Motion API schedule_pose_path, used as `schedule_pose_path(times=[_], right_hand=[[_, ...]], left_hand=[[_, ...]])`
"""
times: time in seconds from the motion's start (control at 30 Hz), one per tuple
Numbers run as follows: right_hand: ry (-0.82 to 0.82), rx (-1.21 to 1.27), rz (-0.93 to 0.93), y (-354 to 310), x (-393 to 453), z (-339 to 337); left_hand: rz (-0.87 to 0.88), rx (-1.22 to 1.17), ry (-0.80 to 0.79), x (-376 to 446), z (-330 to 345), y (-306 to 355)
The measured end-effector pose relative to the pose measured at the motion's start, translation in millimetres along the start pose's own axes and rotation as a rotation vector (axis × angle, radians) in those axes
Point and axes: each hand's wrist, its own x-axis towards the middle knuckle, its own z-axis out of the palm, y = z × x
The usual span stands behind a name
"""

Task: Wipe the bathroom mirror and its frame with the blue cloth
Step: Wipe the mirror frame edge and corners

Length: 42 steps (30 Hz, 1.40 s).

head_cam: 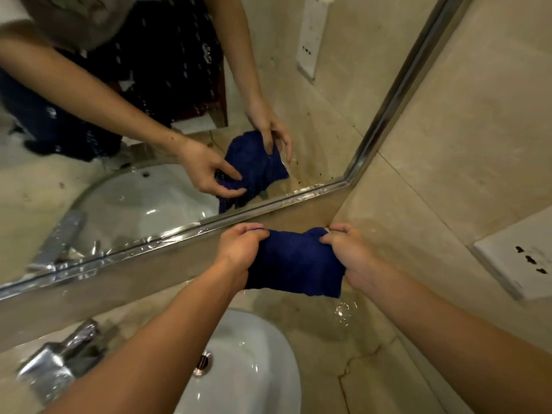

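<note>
At the far left a chrome tap [56, 363] sticks out over the wet stone counter [367, 351], and the white sink [254, 363] sits just right of it with its drain showing. Above them the mirror [149, 115] leans across the wall, its shiny metal frame [143, 245] running along the bottom edge and up the right side. Below the frame's lower right corner, the left hand [239, 249] is closed tight on the left end of the blue cloth [295, 267]. The cloth is bunched and stretched between both hands, held above the counter, close under the frame. The right hand [349, 252] is clenched on its right end. Further right, a white wall socket [519, 258] sits on the tiled wall.
</note>
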Motion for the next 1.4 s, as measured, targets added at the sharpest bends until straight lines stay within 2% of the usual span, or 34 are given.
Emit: schedule_pose_path(times=[0.13,0.43,0.63,0.83,1.17,1.33,1.4], right_hand=[[-0.093,-0.120,-0.007,2.0,-3.7,34.6],[-0.408,-0.355,0.054,5.0,-53.2,131.1],[-0.569,-0.326,0.028,1.4,-94.5,177.7],[-0.615,-0.282,0.062,22.5,-127.5,230.7],[-0.761,-0.242,0.031,53.0,-195.0,315.7],[-0.876,-0.205,-0.003,43.8,-257.9,365.4],[-0.918,-0.177,-0.027,43.2,-281.9,385.9]], left_hand=[[0.039,0.039,0.120,-3.5,-35.4,2.3],[-0.032,0.086,0.400,-28.4,-140.7,-10.4],[-0.083,0.065,0.414,-36.6,-206.6,-11.1],[-0.107,0.077,0.465,-54.4,-249.8,-13.1],[-0.134,-0.033,0.828,-117.5,-338.0,-26.6],[-0.129,0.385,0.981,-178.5,-394.3,-4.7],[-0.118,0.468,1.041,-192.6,-422.6,1.3]])
